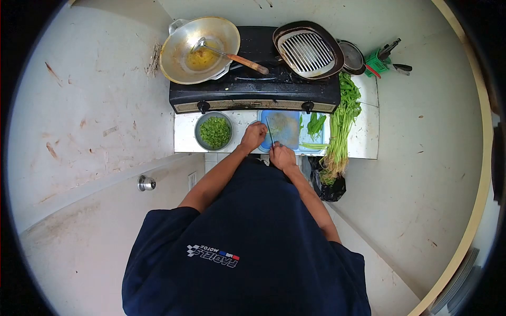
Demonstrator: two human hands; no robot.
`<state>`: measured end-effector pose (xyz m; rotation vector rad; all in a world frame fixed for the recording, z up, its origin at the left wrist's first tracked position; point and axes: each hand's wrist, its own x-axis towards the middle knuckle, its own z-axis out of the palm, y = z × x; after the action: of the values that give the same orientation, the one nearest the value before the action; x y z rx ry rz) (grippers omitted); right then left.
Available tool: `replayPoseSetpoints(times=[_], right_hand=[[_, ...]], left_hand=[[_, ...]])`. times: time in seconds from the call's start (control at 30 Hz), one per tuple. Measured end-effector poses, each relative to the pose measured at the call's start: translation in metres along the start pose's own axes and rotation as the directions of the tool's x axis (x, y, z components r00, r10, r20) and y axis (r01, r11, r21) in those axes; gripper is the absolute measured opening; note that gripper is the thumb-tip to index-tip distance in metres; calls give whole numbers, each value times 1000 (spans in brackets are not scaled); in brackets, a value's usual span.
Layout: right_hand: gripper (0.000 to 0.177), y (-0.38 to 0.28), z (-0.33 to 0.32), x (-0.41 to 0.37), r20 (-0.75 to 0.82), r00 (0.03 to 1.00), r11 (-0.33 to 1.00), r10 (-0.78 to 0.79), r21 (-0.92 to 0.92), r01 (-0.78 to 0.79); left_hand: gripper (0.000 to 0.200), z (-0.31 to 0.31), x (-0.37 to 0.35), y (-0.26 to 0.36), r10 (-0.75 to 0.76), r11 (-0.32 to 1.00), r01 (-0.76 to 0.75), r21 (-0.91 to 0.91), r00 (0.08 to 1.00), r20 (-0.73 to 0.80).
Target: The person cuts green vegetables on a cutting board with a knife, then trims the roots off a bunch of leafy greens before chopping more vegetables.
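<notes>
My right hand is wrapped round the handle of a knife, at the front edge of a worn blue cutting board. The blade points away from me over the board's left part. My left hand is closed at the board's left edge, beside the blade; anything in its fingers is too small to make out. Green leaves and a few pale stems lie right of the board on a light blue tray. To the left stands a grey bowl of chopped greens.
Behind the board is a black two-burner stove. It carries a wok with yellow oil, a ladle and a grill pan. A long bunch of leafy greens overhangs the counter above a black plastic bag. Walls stand close on both sides.
</notes>
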<state>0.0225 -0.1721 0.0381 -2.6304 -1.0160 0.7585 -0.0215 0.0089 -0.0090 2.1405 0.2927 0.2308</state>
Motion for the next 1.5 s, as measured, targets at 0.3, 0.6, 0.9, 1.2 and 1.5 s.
replayPoseSetpoints(times=[0.3,0.6,0.9,1.2,1.5], right_hand=[[33,-2,7,12,-15,999,999,-42,-4,42],[35,1,9,1,-20,999,999,-37,13,37],[37,1,10,11,-36,999,999,-38,22,39],[40,-1,2,2,-9,1000,1000,-24,16,24],[38,-2,10,14,-31,998,998,-61,25,61]], left_hand=[[12,2,-1,-2,1,1000,-1,-7,1000,-7],[10,3,1,4,-52,998,51,-25,998,-24],[12,5,0,-8,-49,999,48,12,999,16],[12,6,-2,-7,-39,999,39,-11,999,-33],[10,2,-2,-5,-32,999,32,-15,999,0]])
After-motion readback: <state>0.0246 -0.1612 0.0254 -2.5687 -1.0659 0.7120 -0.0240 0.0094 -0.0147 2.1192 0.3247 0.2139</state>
